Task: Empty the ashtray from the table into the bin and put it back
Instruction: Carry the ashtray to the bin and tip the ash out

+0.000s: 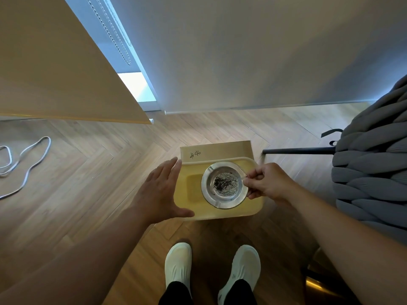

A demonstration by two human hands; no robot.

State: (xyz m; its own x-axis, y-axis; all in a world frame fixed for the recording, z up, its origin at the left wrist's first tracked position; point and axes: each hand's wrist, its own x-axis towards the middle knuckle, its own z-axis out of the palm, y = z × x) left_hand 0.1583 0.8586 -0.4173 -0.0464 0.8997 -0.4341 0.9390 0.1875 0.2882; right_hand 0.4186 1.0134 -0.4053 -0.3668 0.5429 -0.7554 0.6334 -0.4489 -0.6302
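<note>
Ashtray (224,186) – round clear glass, grey-black ash (225,184) heaped at centre – held level over the open bin (220,213). Right hand (267,183): grip closed, pinching the ashtray's right rim. Left hand (161,192): grip wide open, empty, palm just beside the bin's left wall. Bin: pale yellow, rounded corners; its far flap reads "#46". Herringbone wood floor (88,172). White cord (24,159) loops far left; grey chunky-knit seat (372,172) right. White shoes (178,267) near.
</note>
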